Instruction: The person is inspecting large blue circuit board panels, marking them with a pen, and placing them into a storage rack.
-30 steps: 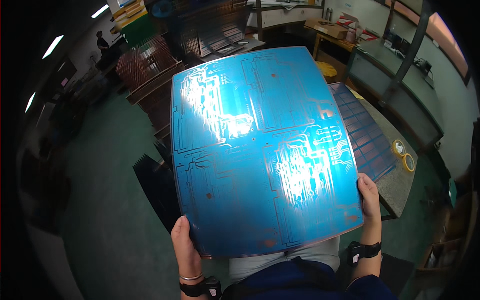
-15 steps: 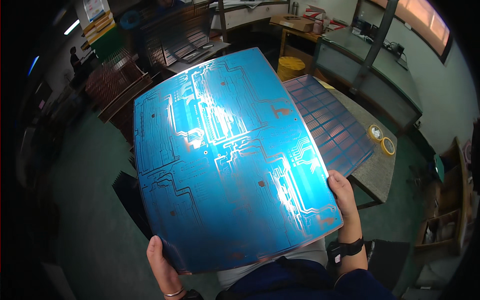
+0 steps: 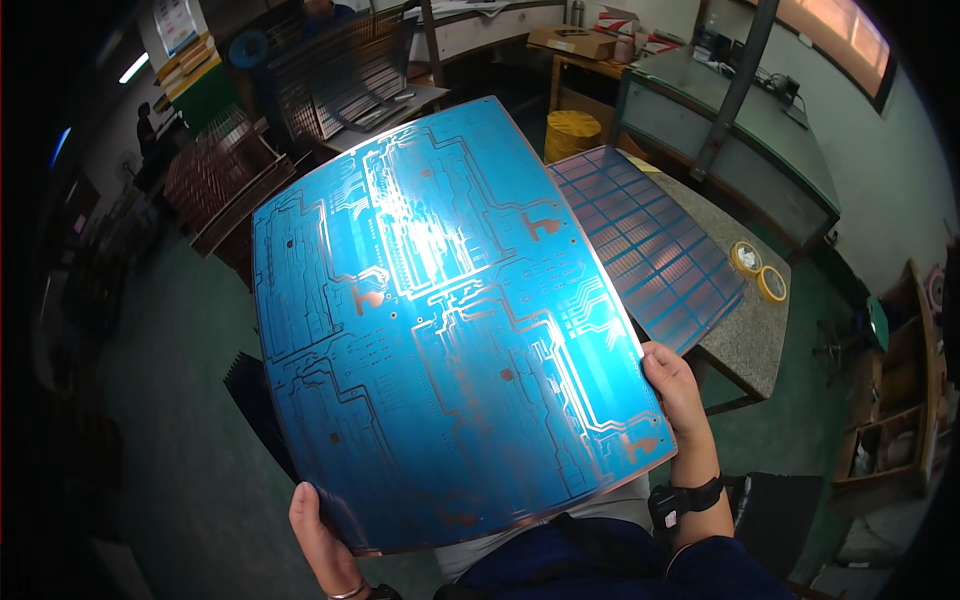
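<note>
A large blue circuit board panel (image 3: 450, 370) with copper-coloured traces fills the middle of the view, tilted and catching bright glare. My left hand (image 3: 318, 535) grips its near left corner, thumb on the top face. At the right edge, close to the near right corner, my right hand (image 3: 675, 395) is closed on the same panel. The fingers of both hands are mostly hidden beneath it. Just beyond, a copper panel with a blue grid (image 3: 665, 255) lies on a speckled grey table (image 3: 755, 345), partly covered by the panel I hold.
Two yellow tape rolls (image 3: 772, 284) lie on the table's right side. Racks of panels (image 3: 225, 170) stand at the far left. Behind are a yellow drum (image 3: 572, 135) and a long green-topped bench (image 3: 720, 110). Wooden shelving (image 3: 890, 400) stands at right. Another person (image 3: 148, 130) is far left.
The panel has shifted slightly left in view, and its glare has moved. The surroundings also sit a little further left. Both hands keep their hold.
</note>
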`<state>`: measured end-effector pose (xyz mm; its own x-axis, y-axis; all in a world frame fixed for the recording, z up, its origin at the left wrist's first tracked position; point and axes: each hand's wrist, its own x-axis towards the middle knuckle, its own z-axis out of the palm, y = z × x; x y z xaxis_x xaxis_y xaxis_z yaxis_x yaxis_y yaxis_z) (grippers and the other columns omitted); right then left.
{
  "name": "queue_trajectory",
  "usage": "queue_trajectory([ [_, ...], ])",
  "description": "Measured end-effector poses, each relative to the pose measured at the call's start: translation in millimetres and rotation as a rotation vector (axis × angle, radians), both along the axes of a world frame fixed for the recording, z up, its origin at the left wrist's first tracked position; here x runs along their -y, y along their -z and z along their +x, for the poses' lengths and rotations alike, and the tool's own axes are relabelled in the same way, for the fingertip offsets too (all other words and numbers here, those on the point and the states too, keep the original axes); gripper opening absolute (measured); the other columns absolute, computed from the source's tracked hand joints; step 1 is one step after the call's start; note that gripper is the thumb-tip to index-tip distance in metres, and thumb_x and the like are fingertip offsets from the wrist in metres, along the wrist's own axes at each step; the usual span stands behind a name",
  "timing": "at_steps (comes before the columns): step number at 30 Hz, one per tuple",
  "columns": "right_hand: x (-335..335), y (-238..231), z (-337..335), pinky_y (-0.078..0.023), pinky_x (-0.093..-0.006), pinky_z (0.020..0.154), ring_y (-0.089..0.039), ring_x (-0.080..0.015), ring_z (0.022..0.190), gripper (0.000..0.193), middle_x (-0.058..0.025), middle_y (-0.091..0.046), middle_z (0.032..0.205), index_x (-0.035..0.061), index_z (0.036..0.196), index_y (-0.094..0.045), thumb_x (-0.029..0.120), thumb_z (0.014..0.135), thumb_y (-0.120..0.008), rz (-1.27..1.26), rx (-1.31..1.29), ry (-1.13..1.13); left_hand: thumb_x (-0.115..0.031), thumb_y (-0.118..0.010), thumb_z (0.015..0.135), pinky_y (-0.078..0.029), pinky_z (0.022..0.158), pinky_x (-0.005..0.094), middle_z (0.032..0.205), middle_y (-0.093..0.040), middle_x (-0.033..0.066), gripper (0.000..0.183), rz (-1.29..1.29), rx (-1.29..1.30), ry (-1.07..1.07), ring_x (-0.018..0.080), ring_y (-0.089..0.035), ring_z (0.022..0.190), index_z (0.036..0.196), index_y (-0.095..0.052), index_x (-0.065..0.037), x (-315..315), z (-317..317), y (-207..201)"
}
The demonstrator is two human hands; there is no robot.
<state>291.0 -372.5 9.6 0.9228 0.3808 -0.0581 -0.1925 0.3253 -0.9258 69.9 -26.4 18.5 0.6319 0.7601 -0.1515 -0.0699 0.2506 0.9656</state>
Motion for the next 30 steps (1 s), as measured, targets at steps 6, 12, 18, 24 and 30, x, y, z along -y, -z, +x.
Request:
queue_trajectory([
  [6, 2, -4, -9, -0.048, -0.0238, 0.075, -0.058, -0.0134, 0.087, 0.041, -0.0112, -0.06, 0.102, -0.0039, 0.124, -0.044, 0.015, 0.089, -0.054, -0.024, 0.014, -0.117, -0.022, -0.047, 0.093, -0.043, 0.072, 0.0234, 0.085, -0.06, 0.004, 0.023, 0.008, 0.042, -0.064, 0.009, -0.054, 0.077, 0.089, -0.055, -0.001, 4, 1, -3],
  [12, -4, -8, -19, -0.045, -0.0276, 0.082, -0.056, -0.0139, 0.093, 0.06, -0.0097, -0.056, 0.106, -0.0013, 0.131, -0.032, -0.007, 0.077, -0.057, -0.113, -0.016, -0.26, -0.023, -0.047, 0.093, -0.042, 0.075, 0.0237, 0.091, -0.06, 0.0046, 0.024, 0.074, 0.071, -0.138, 0.01, -0.054, 0.082, 0.095, -0.056, 0.0, 4, -2, -9],
  [18, -21, -14, -24, -0.042, -0.0277, 0.085, -0.051, -0.0136, 0.102, 0.053, -0.0078, -0.052, 0.111, -0.0001, 0.125, -0.037, -0.006, 0.076, -0.055, -0.165, -0.031, -0.169, -0.022, -0.048, 0.092, -0.042, 0.077, 0.0251, 0.096, -0.058, 0.005, 0.025, 0.101, 0.103, -0.209, 0.0115, -0.053, 0.086, 0.102, -0.054, 0.0, -4, -18, -3],
  [24, -26, -20, -27, -0.036, -0.0295, 0.094, -0.046, -0.0146, 0.109, 0.055, -0.0081, -0.049, 0.115, 0.0008, 0.125, -0.037, -0.006, 0.074, -0.057, -0.145, 0.034, -0.145, -0.024, -0.047, 0.093, -0.042, 0.08, 0.0262, 0.099, -0.057, 0.0042, 0.026, 0.197, 0.127, -0.249, 0.0128, -0.053, 0.09, 0.103, -0.054, -0.001, -3, -20, -12],
  [30, -27, -28, -31, -0.036, -0.0291, 0.094, -0.045, -0.0149, 0.111, 0.057, -0.0086, -0.048, 0.117, 0.0006, 0.126, -0.037, -0.007, 0.073, -0.059, -0.119, -0.022, -0.159, -0.023, -0.046, 0.093, -0.042, 0.084, 0.0267, 0.103, -0.057, 0.0059, 0.029, 0.248, 0.148, -0.249, 0.0138, -0.054, 0.094, 0.108, -0.053, 0.0, -11, -29, -13],
])
